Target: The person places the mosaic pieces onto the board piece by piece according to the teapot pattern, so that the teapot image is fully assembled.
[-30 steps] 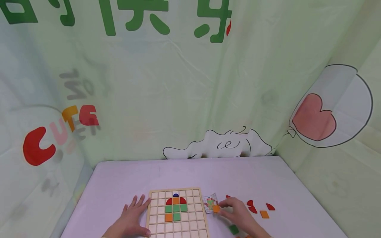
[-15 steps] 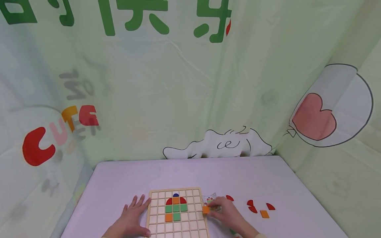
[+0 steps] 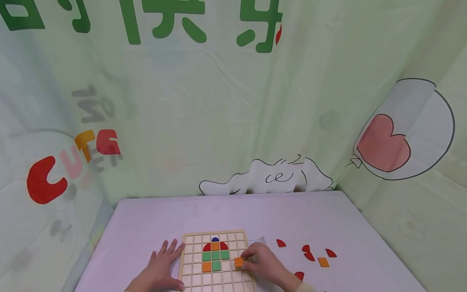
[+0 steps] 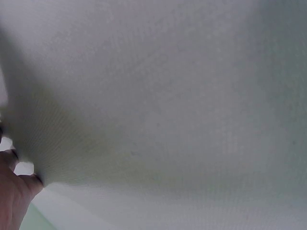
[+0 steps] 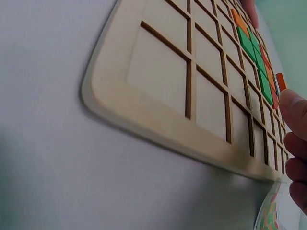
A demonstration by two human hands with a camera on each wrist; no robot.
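Note:
In the head view a wooden grid board lies near the table's front. Set in it are a blue piece, red quarter-rounds either side of an orange square, and green squares with another orange square below. My left hand rests at the board's left edge, fingers spread; its fingers show at the edge of the left wrist view. My right hand pinches an orange square tile above the board's right part. Fingertips hold it in the right wrist view.
A printed pattern card lies right of the board, partly hidden by my right hand. Loose red quarter-rounds and an orange square are scattered further right. A pale curtain rises behind the table.
My right hand has moved left with the orange tile, from above the card to over the board. Red pieces it covered now show. The left hand has stayed in place.

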